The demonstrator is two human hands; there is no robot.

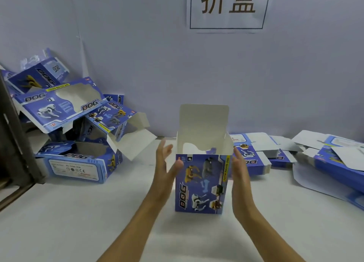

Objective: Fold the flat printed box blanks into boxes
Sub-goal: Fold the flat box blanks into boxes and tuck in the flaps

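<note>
Both grips wide, fingers straight: left hand (164, 164) and right hand (239, 168) flanking the upright box (201, 183), likely squaring its walls. Standing mid-bench (78, 222), top flap (203, 118) open. Left of it, folded boxes (74, 124) heaped; right, flat blanks (256, 155) waiting.

Both forearms are bare, with no sleeves in view; the left hand (165, 169) and right hand (239, 171) wear nothing.
</note>
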